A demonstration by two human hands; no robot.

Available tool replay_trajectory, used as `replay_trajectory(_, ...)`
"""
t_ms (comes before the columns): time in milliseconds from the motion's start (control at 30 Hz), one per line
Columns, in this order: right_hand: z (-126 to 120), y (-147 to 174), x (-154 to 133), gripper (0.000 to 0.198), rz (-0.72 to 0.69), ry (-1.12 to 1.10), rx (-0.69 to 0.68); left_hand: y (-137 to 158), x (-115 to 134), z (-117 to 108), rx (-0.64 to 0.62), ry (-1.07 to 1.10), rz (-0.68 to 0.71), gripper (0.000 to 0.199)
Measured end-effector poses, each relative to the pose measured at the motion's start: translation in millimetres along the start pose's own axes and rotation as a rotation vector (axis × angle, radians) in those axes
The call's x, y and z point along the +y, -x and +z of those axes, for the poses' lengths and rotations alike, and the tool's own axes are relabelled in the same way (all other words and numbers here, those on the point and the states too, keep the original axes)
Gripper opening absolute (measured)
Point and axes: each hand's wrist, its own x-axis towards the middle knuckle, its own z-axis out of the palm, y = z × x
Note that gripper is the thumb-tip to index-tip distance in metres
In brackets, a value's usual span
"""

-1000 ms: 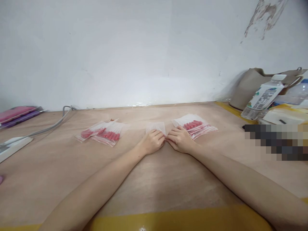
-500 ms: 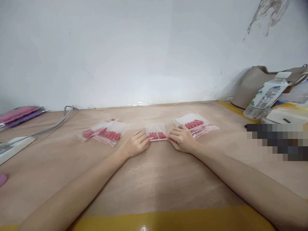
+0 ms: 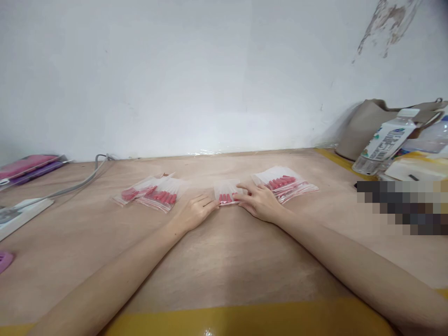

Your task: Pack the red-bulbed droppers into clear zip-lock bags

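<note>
A small clear zip bag [image 3: 227, 186] with several red capsule-shaped pieces lies flat in the middle of the table, its red-lined edge towards me. My left hand [image 3: 200, 211] pinches the near left corner of this bag. At its right side is my right hand [image 3: 261, 201], thumb by the near edge and a finger over the red pieces; another finger is lifted apart. These fingers cover the bag's right part. Just beyond my right hand lies a stack of similar filled bags [image 3: 285, 182]. Left of my left hand is another overlapping pile of filled bags [image 3: 159, 193].
At the right stand a plastic bottle [image 3: 387, 142], leaning, and a grey-beige bag [image 3: 357, 133]. A grey cable [image 3: 84, 181] runs to a white power strip [image 3: 26, 217] on the left. Pink and purple pouches [image 3: 31, 168] lie behind it. Yellow tape [image 3: 210, 319] lines the table's near edge.
My right hand has shifted slightly left over the bag, its fingers spreading and covering some red pieces. My left hand stays at the left corner.
</note>
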Motion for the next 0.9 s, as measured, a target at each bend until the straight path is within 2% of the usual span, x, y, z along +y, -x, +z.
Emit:
replay_trajectory(67,5.0,-2.3,-0.2,0.022,-0.023,0.019,-0.014,1.8,-1.7,-0.6,-0.031,0.014,-0.069,0.028)
replay_trajectory(167,5.1,-4.1,7.3,0.028,-0.057,0.11,0.032,11.9,-8.2,-2.0,-0.075,-0.009,-0.321,0.037)
replay_trajectory(233,-2.3,-2.4,18.7,0.028,-0.062,0.164,0.076,24.7,-15.6,-4.1,-0.072,-0.043,-0.478,0.036)
replay_trajectory(333,-19.6,7.3,41.5,0.022,0.028,0.201,0.089,49.5,-28.6,-10.3,-0.04,-0.05,-0.594,0.039)
replay_trajectory(400,-29.9,18.9,55.3,0.018,0.14,0.202,0.031,64.9,-35.5,-15.7,-0.032,-0.048,-0.619,0.039)
replay_trajectory(467,-36.6,32.6,63.5,0.017,0.309,0.187,-0.029,75.8,-39.3,-20.7,-0.055,-0.063,-0.645,0.04)
replay_trajectory(567,-40.0,49.4,63.0,0.025,0.472,0.162,-0.045,81.0,-39.2,-25.1,-0.131,-0.07,-0.677,0.039)
replay_trajectory(700,-38.2,52.8,47.5,0.04,0.374,0.185,0.119,73.9,-33.0,-25.6,-0.183,0.001,-0.637,0.035)
replay_trajectory(800,-34.3,42.9,31.5,0.029,0.293,0.177,0.253,61.0,-24.0,-21.9,-0.166,0.047,-0.579,0.038)
replay_trajectory(900,-28.5,28.7,12.4,0.016,0.2,0.099,0.265,37.3,-8.4,-11.5,-0.156,0.105,-0.513,0.045)
